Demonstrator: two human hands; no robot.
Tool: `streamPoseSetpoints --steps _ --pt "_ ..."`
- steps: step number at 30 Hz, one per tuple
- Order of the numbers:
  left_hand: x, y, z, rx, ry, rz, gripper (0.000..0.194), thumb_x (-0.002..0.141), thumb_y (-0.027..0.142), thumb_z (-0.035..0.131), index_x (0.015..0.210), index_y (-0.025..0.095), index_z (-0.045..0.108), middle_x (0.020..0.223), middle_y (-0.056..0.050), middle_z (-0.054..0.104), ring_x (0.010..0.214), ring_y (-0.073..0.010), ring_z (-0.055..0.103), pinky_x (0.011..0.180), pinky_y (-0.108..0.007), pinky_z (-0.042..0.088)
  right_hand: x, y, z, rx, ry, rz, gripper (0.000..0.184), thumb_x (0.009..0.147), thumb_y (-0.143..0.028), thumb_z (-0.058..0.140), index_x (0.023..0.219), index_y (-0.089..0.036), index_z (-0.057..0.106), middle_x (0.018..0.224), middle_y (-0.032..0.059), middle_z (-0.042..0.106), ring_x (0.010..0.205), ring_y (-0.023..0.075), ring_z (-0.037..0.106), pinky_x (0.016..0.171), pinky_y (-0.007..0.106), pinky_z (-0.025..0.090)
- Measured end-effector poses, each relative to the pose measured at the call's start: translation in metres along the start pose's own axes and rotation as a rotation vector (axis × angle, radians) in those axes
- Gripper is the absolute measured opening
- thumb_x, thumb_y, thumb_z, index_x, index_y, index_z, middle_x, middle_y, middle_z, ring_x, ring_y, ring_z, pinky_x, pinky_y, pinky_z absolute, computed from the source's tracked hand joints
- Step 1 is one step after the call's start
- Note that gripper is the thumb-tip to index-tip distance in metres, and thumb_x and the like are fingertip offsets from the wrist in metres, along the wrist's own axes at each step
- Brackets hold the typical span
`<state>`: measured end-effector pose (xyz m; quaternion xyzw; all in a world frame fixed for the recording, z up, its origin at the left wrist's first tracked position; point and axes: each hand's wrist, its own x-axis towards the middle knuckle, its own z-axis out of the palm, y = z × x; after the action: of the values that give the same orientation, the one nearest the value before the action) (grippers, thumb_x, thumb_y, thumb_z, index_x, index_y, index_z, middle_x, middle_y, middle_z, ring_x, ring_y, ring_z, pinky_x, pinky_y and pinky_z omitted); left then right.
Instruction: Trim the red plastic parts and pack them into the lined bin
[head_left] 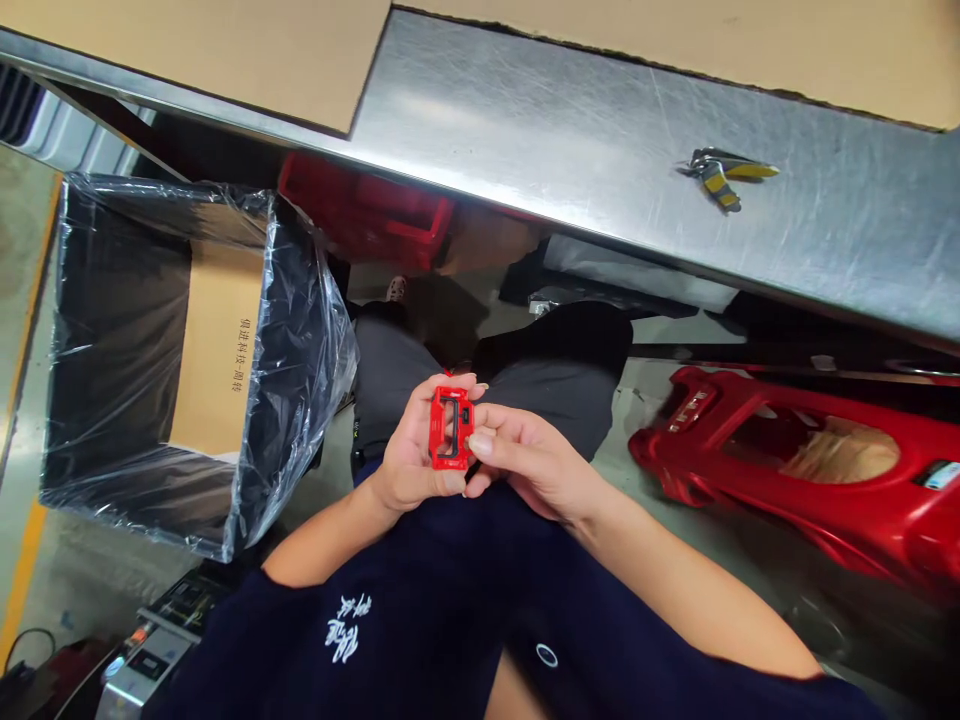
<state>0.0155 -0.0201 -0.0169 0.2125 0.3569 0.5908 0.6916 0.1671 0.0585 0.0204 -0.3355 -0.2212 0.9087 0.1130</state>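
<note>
A small red plastic frame with a black inner edge and an open middle is held above my lap. Along its left side and lower end, my left hand is wrapped, thumb at the bottom and fingers behind. My right hand grips the frame's right edge, its thumb pressed near a small dark slot. Parts of the fingers behind the frame are hidden.
A metal table spans the top, bearing cardboard sheets and yellow-handled nippers. A plastic-lined black bin stands left. Under the table's edge is a red crate. At right lies a large red moulded shell.
</note>
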Motion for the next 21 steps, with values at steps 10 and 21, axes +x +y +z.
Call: streamPoseSetpoints --steps 10,21 --pt "0.005 -0.003 -0.008 0.036 -0.063 0.000 0.086 0.070 0.035 0.091 0.141 0.045 0.043 0.153 -0.004 0.052 0.148 -0.0290 0.046 0.113 -0.047 0.050 0.002 0.003 0.002 0.019 0.051 0.002 0.040 0.077 -0.045 0.087 0.091 -0.016 0.065 0.083 0.0030 0.072 0.067 0.0116 0.069 0.059 0.020 0.062" --pt "0.007 -0.001 -0.014 0.178 -0.121 0.141 0.084 0.077 0.028 0.087 0.145 0.044 0.042 0.159 -0.005 0.046 0.148 -0.0271 0.046 0.118 -0.050 0.046 0.003 0.006 0.000 0.049 0.013 -0.051 0.037 0.073 -0.035 0.091 0.096 -0.017 0.069 0.090 0.0014 0.073 0.066 0.0092 0.068 0.062 0.021 0.058"
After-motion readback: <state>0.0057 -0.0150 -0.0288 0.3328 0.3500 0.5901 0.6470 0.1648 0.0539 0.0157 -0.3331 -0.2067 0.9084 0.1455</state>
